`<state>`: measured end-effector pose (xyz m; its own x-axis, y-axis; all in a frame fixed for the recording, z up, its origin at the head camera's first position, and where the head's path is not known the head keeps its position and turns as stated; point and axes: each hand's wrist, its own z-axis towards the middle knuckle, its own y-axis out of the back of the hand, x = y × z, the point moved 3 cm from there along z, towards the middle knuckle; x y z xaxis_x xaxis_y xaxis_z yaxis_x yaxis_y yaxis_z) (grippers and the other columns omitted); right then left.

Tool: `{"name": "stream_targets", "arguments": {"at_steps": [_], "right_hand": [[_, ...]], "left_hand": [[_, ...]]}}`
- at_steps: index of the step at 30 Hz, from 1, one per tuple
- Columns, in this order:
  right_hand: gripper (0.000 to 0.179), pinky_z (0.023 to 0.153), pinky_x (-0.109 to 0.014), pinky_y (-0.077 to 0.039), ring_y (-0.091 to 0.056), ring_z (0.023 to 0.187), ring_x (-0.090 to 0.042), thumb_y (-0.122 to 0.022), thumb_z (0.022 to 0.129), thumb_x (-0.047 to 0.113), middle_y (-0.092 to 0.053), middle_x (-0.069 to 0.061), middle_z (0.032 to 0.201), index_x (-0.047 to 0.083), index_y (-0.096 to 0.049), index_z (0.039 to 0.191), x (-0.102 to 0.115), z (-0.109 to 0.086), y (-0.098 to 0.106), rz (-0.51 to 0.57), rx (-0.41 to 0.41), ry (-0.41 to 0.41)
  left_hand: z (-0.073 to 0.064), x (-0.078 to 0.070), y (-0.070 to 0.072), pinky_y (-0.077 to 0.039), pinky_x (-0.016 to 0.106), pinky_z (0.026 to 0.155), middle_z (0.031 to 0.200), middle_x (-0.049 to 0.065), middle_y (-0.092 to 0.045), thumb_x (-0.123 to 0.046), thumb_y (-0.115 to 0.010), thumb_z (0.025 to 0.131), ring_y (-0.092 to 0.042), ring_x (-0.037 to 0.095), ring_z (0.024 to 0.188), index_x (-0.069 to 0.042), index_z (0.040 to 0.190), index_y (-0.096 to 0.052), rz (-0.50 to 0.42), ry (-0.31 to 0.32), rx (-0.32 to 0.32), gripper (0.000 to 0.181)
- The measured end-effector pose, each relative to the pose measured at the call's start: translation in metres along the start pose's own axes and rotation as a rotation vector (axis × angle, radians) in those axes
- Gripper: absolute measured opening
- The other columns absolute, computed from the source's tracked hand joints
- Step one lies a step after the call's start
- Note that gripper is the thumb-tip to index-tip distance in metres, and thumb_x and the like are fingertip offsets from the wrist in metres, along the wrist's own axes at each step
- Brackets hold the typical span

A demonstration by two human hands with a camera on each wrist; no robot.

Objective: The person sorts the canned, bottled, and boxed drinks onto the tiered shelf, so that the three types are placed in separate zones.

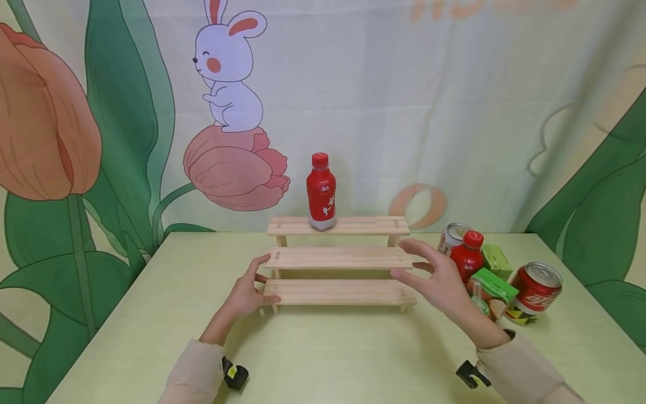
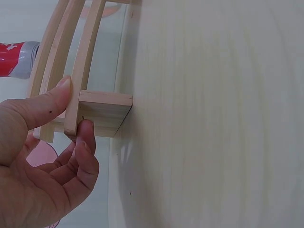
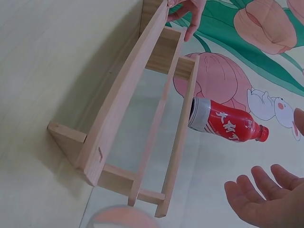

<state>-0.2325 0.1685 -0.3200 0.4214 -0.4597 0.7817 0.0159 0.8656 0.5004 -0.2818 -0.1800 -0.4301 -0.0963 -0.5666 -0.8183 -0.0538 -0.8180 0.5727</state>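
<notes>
A three-tier wooden step rack [image 1: 338, 258] stands on the table. On its top tier, left of the middle, a red bottle [image 1: 321, 193] with a white base stands upright. My left hand [image 1: 247, 294] is at the rack's left end; in the left wrist view its thumb [image 2: 52, 102] and fingertips pinch the end of the lowest board [image 2: 85, 66]. Beside the right end is my right hand [image 1: 439, 280], fingers spread and slightly bent. The right wrist view shows that hand [image 3: 270, 197] apart from the boards, holding nothing.
Right of the rack, a silver-topped can [image 1: 456, 231], another red bottle [image 1: 466, 255], green boxes [image 1: 496, 261], a small clear-wrapped item [image 1: 484, 303] and a red can [image 1: 537, 289] stand close together. A printed curtain [image 1: 353, 101] hangs behind the table [image 1: 323, 359].
</notes>
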Motion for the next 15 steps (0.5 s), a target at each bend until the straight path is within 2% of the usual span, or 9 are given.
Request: {"name": "stream_targets", "arguments": {"at_steps": [10, 15], "right_hand": [[0.053, 0.086, -0.045, -0.043, -0.049, 0.111, -0.030, -0.072, 0.079, 0.017, -0.054, -0.015, 0.123, 0.001, -0.050, 0.125, -0.008, -0.013, 0.008, -0.071, -0.009, -0.029], [0.053, 0.084, -0.042, -0.045, -0.050, 0.109, -0.029, -0.072, 0.079, 0.020, -0.054, -0.015, 0.122, 0.002, -0.051, 0.124, -0.015, -0.018, 0.015, -0.138, -0.019, -0.042]], "left_hand": [[0.001, 0.000, 0.000, -0.043, 0.030, 0.058, 0.106, 0.021, -0.055, -0.003, -0.079, 0.068, -0.053, 0.018, 0.060, -0.018, 0.140, -0.026, 0.006, -0.003, 0.001, 0.091], [0.001, 0.000, 0.000, -0.042, 0.030, 0.057, 0.106, 0.021, -0.055, -0.003, -0.078, 0.068, -0.052, 0.018, 0.058, -0.018, 0.140, -0.026, 0.004, -0.002, 0.002, 0.090]]}}
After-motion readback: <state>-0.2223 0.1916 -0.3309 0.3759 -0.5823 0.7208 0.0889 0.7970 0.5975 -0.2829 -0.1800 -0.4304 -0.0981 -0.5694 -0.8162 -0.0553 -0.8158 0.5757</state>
